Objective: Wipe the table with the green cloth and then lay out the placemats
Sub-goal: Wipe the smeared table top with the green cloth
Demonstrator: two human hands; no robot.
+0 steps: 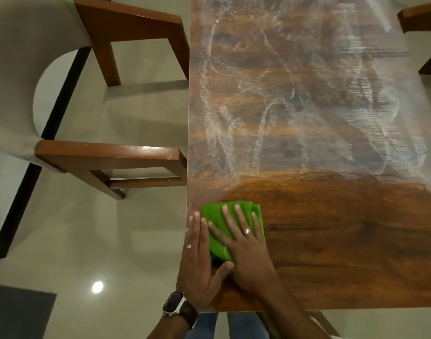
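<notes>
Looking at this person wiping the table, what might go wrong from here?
The green cloth sits close to the table's left edge, under the flat right hand; a stroke leftward could push it off. The left hand lies along that edge and might slip. Whitish streaks cover the far surface, so parts may stay smeared.

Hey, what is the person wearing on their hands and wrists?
The left hand has a silver ring and, on the wrist, a rectangular-faced watch with a dark brown strap. The right hand has a silver ring. Both forearms are bare, no sleeves.
</notes>
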